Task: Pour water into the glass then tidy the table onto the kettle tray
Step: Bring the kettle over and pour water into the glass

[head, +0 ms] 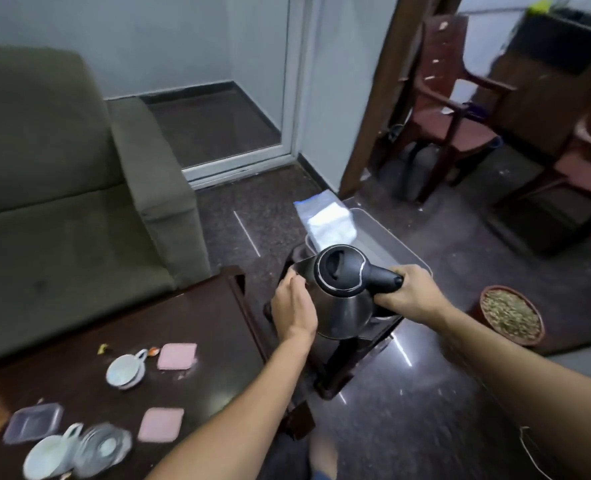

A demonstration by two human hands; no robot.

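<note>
A steel kettle (pixel 342 306) with a black lid and handle is held over a small dark side table. My right hand (pixel 410 296) is shut on its handle. My left hand (pixel 292 304) rests against the kettle's left side near the spout, fingers curled. Behind the kettle lies a clear tray (pixel 391 242) with a white packet (pixel 327 220) on it. On the dark coffee table (pixel 200 320) at lower left stand a clear glass (pixel 101 446), two white cups (pixel 126 370) (pixel 49 453), two pink coasters (pixel 177 356) (pixel 161 423) and a small clear plastic box (pixel 32 422).
A grey-green sofa (pixel 62 188) borders the coffee table on the left. A round pot filled with dried bits (pixel 512 315) sits on the floor at right. Red plastic chairs (pixel 460 105) stand at the back right. A white-framed glass door (pixel 287 98) is behind.
</note>
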